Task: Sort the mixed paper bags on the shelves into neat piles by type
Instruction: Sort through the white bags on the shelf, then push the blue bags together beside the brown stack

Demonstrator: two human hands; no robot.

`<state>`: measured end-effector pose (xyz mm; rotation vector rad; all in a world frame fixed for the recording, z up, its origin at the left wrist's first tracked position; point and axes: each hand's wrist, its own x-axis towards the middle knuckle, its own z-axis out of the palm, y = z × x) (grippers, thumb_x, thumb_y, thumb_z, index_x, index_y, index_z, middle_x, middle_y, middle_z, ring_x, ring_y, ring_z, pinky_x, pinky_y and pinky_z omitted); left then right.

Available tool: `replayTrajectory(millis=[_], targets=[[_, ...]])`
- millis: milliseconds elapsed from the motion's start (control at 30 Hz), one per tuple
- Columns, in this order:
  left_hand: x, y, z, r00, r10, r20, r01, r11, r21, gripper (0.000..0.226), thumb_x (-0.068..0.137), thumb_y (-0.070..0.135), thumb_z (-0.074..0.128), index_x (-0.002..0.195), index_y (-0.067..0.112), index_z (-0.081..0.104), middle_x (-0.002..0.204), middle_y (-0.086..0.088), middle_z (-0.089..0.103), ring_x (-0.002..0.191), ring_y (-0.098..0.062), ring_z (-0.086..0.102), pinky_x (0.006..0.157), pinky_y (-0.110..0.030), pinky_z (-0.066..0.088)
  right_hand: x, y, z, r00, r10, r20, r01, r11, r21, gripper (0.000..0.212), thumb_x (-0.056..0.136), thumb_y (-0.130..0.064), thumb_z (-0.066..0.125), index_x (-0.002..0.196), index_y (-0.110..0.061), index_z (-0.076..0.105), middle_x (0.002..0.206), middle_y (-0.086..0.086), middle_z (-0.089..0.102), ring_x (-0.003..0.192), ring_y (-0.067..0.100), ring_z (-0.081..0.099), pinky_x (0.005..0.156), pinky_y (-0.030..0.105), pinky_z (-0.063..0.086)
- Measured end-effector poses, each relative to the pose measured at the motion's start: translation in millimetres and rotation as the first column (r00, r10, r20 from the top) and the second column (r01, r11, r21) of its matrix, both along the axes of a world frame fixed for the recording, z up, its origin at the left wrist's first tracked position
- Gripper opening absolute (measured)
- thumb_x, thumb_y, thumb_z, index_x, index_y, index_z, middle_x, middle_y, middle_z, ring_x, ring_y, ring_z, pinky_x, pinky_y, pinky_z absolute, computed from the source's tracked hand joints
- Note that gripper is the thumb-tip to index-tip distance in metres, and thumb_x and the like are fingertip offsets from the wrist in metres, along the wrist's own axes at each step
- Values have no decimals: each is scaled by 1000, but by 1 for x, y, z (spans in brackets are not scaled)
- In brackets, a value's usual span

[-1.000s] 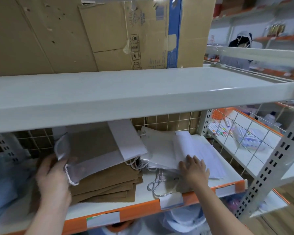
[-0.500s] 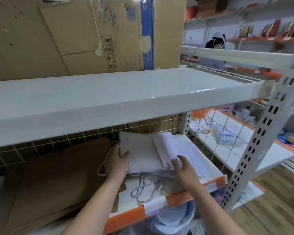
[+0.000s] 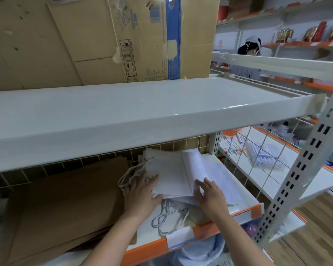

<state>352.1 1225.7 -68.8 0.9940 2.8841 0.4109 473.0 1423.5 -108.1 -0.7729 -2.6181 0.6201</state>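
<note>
Under the white upper shelf (image 3: 142,116), at about six o'clock in the view, both hands work on a pile of white paper bags (image 3: 171,175). The left hand (image 3: 140,194) lies at the pile's seven o'clock corner, thumb curled under the near edge and fingers laid over the top, gripping the stack. The right hand (image 3: 210,196) sits at the pile's five o'clock corner, fingers spread fairly wide and pressed flat on the top bag's near right edge; whether the thumb hooks under it I cannot tell. White rope handles (image 3: 131,175) spill from the pile at its nine o'clock side, just beside the left hand, and a grey-and-white twisted cord (image 3: 169,217) loops out at six o'clock, on the lower shelf (image 3: 244,212) with its orange front lip. At nine o'clock from the hands lies a stack of flat brown paper bags (image 3: 65,204), touching the left forearm. At twelve o'clock, on the upper shelf, stands flattened cardboard (image 3: 104,41). At three o'clock, past a wire grid (image 3: 258,156), lie coloured pens (image 3: 236,148).
</note>
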Motion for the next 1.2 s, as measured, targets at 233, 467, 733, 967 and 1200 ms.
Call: replayTrajectory(millis=[233, 467, 733, 967, 1200], targets=[[0, -26, 18, 999, 29, 14, -31, 980, 196, 63, 91, 52, 47, 148, 40, 21, 158, 9, 20, 144, -18, 22, 114, -44, 21, -4, -19, 26, 990, -70, -126, 60, 995, -79, 29, 94, -23, 53, 121, -19, 63, 126, 5, 61, 116, 26, 53, 94, 34, 40], [0, -96, 45, 989, 131, -67, -116, 973, 199, 44, 96, 42, 38, 140, 37, 39, 147, 10, 37, 135, -17, 34, 111, -42, 27, -19, -89, 60, 965, 46, -257, -84, 987, -139, 26, 94, -21, 55, 119, -21, 62, 121, 4, 63, 88, 19, 59, 76, 28, 40], [5, -241, 60, 942, 285, -176, -229, 931, 284, 38, 95, 38, 44, 131, 30, 52, 135, 8, 51, 126, -16, 45, 106, -37, 31, -37, -219, 85, 954, 181, -238, -200, 978, -55, 35, 87, -16, 61, 122, -19, 61, 118, 7, 64, 103, 27, 60, 81, 37, 48], [4, -389, 61, 884, 405, -233, -321, 889, 328, 38, 83, 30, 46, 112, 17, 67, 110, -4, 68, 97, -28, 64, 82, -37, 47, -58, -347, 86, 939, 336, -77, -340, 940, -32, 46, 88, -22, 54, 134, -21, 51, 131, 5, 54, 121, 30, 51, 96, 41, 44], [9, -536, 48, 797, 511, -320, -436, 856, 279, 27, 74, 28, 56, 93, 16, 72, 88, 0, 73, 73, -24, 70, 64, -36, 55, -75, -474, 77, 902, 427, -66, -431, 899, -77, 37, 94, -28, 53, 130, -24, 50, 126, 1, 55, 120, 24, 49, 95, 40, 43]])
